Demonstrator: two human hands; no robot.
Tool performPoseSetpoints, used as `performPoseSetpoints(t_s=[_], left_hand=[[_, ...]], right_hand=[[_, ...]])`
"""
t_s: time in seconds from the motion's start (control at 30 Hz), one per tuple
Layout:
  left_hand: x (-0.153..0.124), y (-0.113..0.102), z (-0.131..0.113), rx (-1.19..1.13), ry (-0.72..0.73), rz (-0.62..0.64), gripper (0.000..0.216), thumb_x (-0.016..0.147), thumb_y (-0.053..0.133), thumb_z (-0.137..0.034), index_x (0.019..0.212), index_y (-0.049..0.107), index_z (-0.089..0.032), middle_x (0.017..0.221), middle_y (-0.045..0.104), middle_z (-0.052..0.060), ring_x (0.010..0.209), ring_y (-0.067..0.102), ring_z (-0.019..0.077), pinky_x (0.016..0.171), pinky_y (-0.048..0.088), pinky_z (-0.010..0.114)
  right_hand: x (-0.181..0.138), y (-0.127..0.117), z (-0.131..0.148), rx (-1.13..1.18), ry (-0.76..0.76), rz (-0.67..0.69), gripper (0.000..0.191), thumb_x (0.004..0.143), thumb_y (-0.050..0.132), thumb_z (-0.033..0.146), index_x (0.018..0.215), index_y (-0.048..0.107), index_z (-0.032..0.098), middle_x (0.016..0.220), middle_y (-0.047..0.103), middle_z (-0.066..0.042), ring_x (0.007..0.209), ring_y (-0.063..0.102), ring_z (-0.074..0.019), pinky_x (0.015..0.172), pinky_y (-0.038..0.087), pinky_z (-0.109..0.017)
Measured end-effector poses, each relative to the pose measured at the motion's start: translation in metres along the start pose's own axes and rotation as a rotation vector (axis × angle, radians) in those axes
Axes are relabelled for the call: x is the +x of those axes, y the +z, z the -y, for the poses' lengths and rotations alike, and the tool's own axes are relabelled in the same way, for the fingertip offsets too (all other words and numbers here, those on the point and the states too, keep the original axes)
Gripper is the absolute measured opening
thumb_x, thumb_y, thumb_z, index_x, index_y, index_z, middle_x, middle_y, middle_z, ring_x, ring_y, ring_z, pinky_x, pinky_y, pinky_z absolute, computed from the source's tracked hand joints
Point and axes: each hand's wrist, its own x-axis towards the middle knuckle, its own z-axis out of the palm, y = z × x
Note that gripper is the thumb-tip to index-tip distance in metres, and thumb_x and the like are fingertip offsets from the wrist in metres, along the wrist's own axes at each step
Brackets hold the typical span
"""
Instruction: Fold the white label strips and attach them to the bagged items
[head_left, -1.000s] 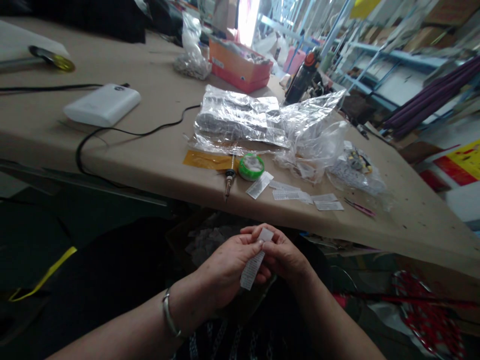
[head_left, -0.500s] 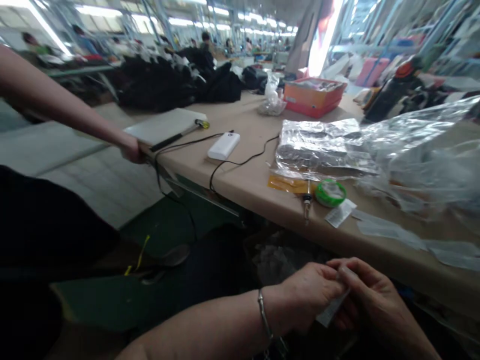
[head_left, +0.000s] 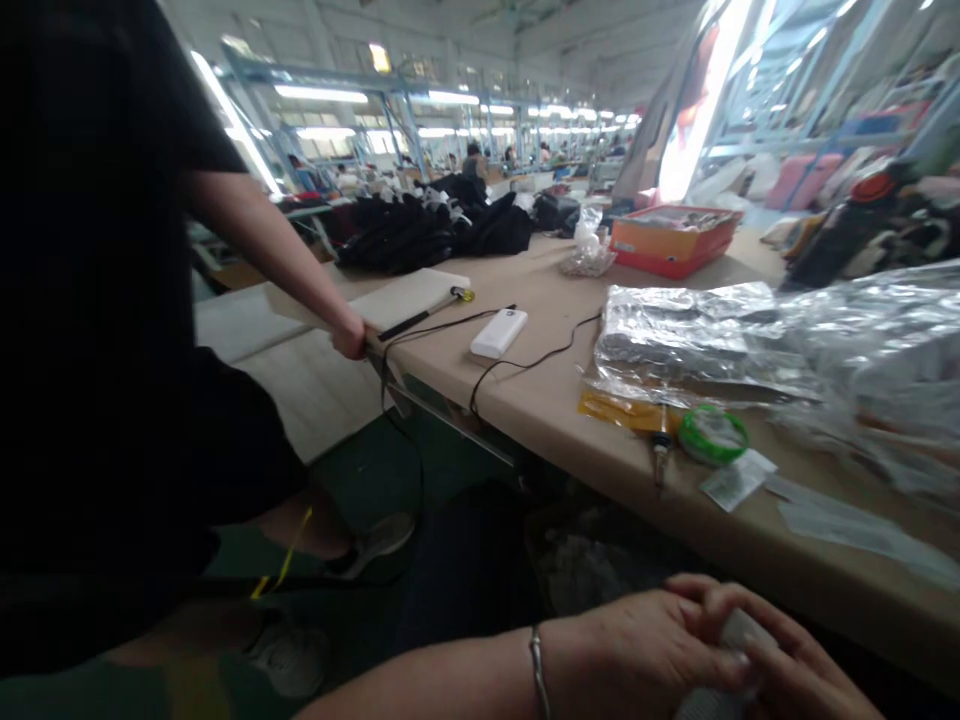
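Low in the head view, just below the table edge, my left hand, with a bracelet at the wrist, meets my right hand. Fingers of both are closed on a small whitish strip, which looks like paper or thin cloth; its lower end is partly hidden by the fingers. On the table above lie a roll of green tape, a white paper slip, a pointed tool with a dark collar and a flat translucent strip.
At left a person in dark clothes rests a hand on the table corner. A white power bank with a black cable, a silvery plastic sheet, an orange-red bin and a bag of small parts occupy the tabletop.
My view has shifted left and up, so more of the person at left shows. My hands appear lower in view, and the whitish strip now shows between the right fingers.
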Motion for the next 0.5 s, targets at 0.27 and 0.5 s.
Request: performPoseSetpoints(t_s=[0.27, 0.5], left_hand=[[-0.019, 0.0, -0.029, 0.012, 0.017, -0.116, 0.024, 0.075, 0.063, -0.034, 0.085, 0.058, -0.013, 0.061, 0.057, -0.001, 0.047, 0.055, 0.0092, 0.048, 0.042, 0.021], [-0.02, -0.001, -0.026, 0.069, 0.059, -0.132, 0.02, 0.078, 0.061, -0.031, 0.079, 0.058, -0.011, 0.058, 0.056, 0.0, 0.046, 0.053, 0.0088, 0.045, 0.041, 0.02]], right_hand=[[-0.007, 0.013, 0.016, -0.559, -0.553, -0.328, 0.031, 0.084, 0.054, 0.033, 0.114, 0.056, 0.025, 0.106, 0.064, -0.006, 0.093, 0.062, -0.0192, 0.085, 0.05, -0.033], [-0.005, 0.023, 0.025, -0.981, -0.655, -0.285, 0.031, 0.087, 0.05, 0.027, 0.118, 0.054, 0.023, 0.11, 0.06, -0.008, 0.101, 0.058, -0.0197, 0.089, 0.048, -0.034]])
